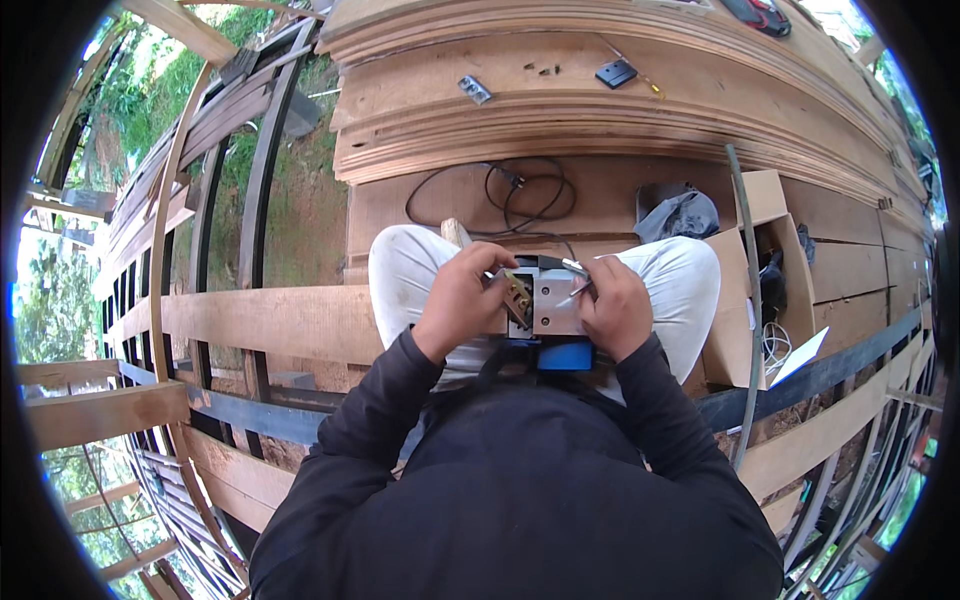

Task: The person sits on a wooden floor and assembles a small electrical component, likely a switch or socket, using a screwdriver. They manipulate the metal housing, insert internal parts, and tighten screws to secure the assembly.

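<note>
An open cardboard box stands on the wooden planks just beside the person's right knee. Its flaps are up, and inside it lie a dark object and some white cable, though their exact kind is too small to tell. A white sheet sticks out at its lower corner.

The person sits on the plank deck with both knees drawn up in pale trousers, forearms in black sleeves coming up from the lower edge and meeting over the lap. The left hand curls round the left side of a small grey metal block, its grip closed with fingers wrapped over a brass-coloured fitting on the block's edge. The right hand is closed at the block's right side, pinching a thin silvery tool whose tip rests at the top of the block. The block sits between the two hands, above the lap, with a blue piece just beneath it.

Counted: one box, one grey block, one black cable coiled in loops on the planks ahead of the knees, one crumpled grey cloth near the box, one small black flat object and one small metal bracket farther off on the planks.
</note>
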Tool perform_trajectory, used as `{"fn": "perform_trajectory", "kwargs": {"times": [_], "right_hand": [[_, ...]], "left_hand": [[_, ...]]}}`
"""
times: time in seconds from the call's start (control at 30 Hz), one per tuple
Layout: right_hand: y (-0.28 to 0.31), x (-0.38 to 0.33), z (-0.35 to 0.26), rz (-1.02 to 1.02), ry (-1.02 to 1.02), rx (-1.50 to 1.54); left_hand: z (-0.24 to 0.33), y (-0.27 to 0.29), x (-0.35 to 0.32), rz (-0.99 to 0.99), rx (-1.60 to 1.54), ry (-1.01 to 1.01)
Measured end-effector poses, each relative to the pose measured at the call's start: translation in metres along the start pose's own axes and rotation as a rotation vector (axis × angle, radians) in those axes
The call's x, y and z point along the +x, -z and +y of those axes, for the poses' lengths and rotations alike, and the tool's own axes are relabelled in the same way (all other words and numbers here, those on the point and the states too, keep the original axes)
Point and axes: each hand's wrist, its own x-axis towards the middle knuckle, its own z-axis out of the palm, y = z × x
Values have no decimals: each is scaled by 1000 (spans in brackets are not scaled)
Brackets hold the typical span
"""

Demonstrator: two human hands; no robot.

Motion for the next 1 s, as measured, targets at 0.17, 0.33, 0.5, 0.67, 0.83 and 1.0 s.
{"fn": "perform_trajectory", "kwargs": {"times": [0.17, 0.33, 0.5, 0.67, 0.83, 1.0], "right_hand": [[-2, 1, 0, 10, 17, -20], [-1, 2, 0, -19, 23, 69], [0, 4, 1, -30, -90, 242], [7, 7, 14, -58, -115, 497], [13, 11, 6, -315, -134, 464], [11, 13, 4, -280, -326, 795]], "left_hand": [[-9, 10, 9, -20, -305, 284], [-21, 18, 32, 37, -683, 282], [-26, -9, 53, -135, -992, 455], [-22, -23, 59, -255, -962, 453], [-19, -22, 55, -302, -924, 399], [-20, -23, 54, -156, -1096, 430]]}}
